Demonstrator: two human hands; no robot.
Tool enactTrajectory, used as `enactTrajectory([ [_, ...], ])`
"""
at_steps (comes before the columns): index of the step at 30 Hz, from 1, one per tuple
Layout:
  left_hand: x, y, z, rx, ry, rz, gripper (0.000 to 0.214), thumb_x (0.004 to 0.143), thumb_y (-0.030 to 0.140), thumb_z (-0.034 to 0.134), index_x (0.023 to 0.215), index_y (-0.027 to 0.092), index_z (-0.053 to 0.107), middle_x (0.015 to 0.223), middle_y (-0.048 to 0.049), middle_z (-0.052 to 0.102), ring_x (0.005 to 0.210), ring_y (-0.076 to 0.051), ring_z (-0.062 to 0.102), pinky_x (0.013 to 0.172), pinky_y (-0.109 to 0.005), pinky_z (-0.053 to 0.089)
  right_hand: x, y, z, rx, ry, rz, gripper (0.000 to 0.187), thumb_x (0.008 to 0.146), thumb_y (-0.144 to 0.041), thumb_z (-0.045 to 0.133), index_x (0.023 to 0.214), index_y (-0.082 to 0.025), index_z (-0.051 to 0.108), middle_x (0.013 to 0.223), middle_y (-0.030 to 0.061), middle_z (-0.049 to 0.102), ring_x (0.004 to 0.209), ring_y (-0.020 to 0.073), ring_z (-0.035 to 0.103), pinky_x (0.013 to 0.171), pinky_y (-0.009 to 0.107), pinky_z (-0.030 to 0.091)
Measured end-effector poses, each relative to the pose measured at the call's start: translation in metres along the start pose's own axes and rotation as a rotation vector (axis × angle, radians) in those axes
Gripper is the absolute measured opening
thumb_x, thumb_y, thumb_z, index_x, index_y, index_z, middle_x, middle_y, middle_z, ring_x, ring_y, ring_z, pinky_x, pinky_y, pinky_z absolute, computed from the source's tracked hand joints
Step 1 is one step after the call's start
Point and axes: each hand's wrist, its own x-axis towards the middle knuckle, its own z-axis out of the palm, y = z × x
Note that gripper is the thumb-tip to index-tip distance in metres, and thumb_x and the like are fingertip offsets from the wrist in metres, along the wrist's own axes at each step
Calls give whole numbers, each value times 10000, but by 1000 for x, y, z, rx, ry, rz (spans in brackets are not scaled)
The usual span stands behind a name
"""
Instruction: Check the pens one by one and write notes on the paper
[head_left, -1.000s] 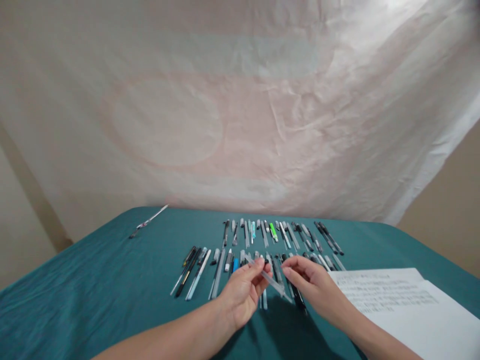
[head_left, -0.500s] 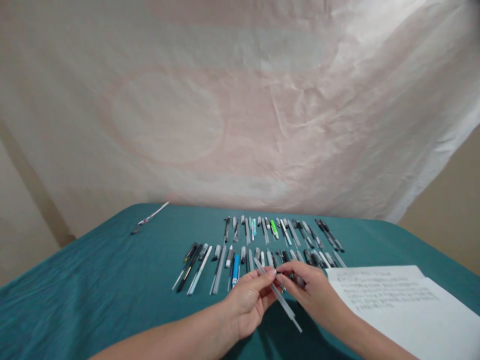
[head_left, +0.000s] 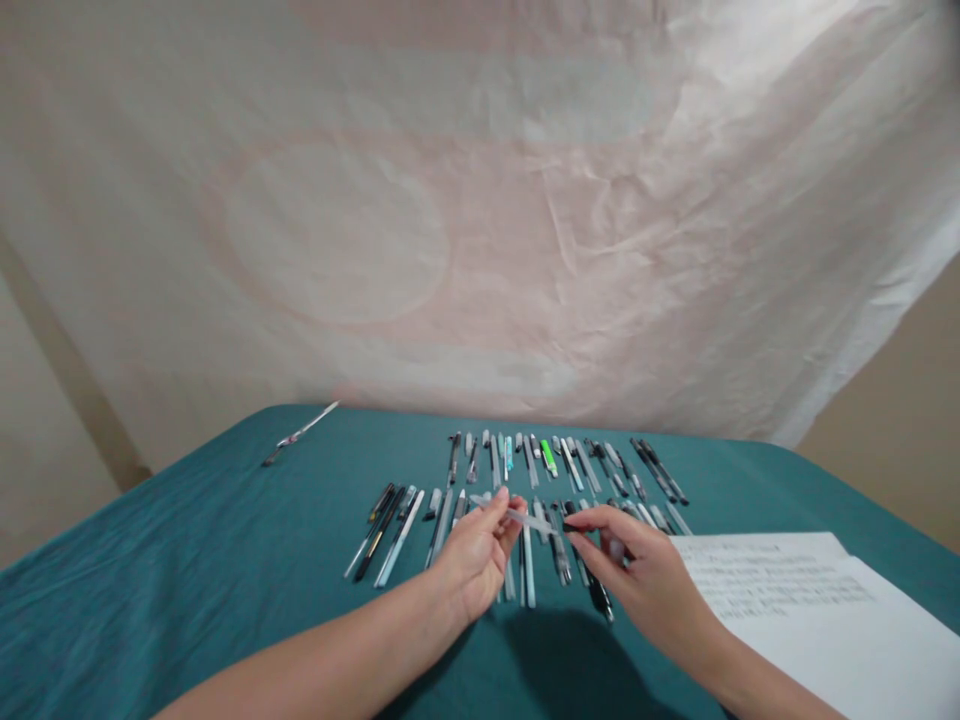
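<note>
Both hands hover over rows of pens on a teal tablecloth (head_left: pixel 187 560). My left hand (head_left: pixel 472 560) pinches one end of a clear pen (head_left: pixel 529 520) between thumb and fingers. The pen lies almost level above the near row of pens (head_left: pixel 517 540). My right hand (head_left: pixel 645 575) pinches its other end with thumb and forefinger, the remaining fingers curled. A far row of pens (head_left: pixel 562 462) lies beyond, with a green one (head_left: pixel 548 459) among them.
White printed sheets (head_left: pixel 810 610) lie at the right near edge of the table. A lone pen (head_left: pixel 298 436) rests at the far left corner. A creased pale cloth backdrop (head_left: pixel 480 220) hangs behind the table.
The clear pen has swung from a steep diagonal to nearly level and moved away from me. My left hand has shifted left and forward, and my right hand now grips the pen's right end.
</note>
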Motion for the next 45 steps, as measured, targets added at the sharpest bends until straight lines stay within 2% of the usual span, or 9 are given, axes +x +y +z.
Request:
enactTrajectory([
  [6,-1,-1,0,-4,-10,36,127,822,76,516,699,79,548,696,-77,630,582,-84,613,563,-152,538,-2,1,4,2,-19,-69,128,809,-248,508,898,-213,593,704,-9,578,524,107,457,526,215,385],
  [16,-6,-5,-3,27,-89,55,83,813,104,542,731,91,551,743,-79,635,639,-93,611,606,-176,537,-3,4,8,-24,-25,-143,114,803,-194,503,881,-203,585,763,2,592,539,104,464,544,211,384],
  [20,-8,-2,-5,85,-111,-4,108,788,208,596,790,101,580,724,-49,620,584,-88,597,526,-179,536,0,6,6,-41,8,-96,123,806,-228,505,883,-204,598,694,-4,572,522,109,449,525,213,369],
  [24,-8,-2,-6,101,-79,-59,159,770,244,620,837,101,603,597,5,557,464,-46,540,412,-116,483,3,7,2,-32,19,-15,149,805,-285,512,875,-200,612,595,-22,515,489,109,420,484,211,343],
  [31,-7,-4,-4,47,-143,-35,104,793,176,588,825,78,602,652,-42,610,542,-66,598,523,-128,528,5,13,3,58,5,98,286,808,-403,488,904,-171,626,494,-42,419,442,106,359,424,214,294],
  [35,-5,-6,-6,30,-182,-37,97,795,169,583,834,81,599,690,-59,630,580,-79,618,577,-147,540,8,16,3,135,-1,132,330,806,-433,480,912,-155,625,557,-7,518,459,108,393,422,215,304],
  [39,-5,-8,-8,38,-206,-52,106,800,163,576,843,70,603,758,-83,645,647,-95,637,609,-150,542,10,18,2,196,-3,137,333,800,-437,490,902,-152,629,643,20,596,523,123,466,467,213,363],
  [45,-5,-11,-9,50,-239,-39,99,800,144,574,857,70,608,842,-103,658,689,-106,643,673,-179,546,13,23,3,197,-5,145,341,804,-439,488,918,-147,623,666,21,617,544,130,495,482,217,384],
])
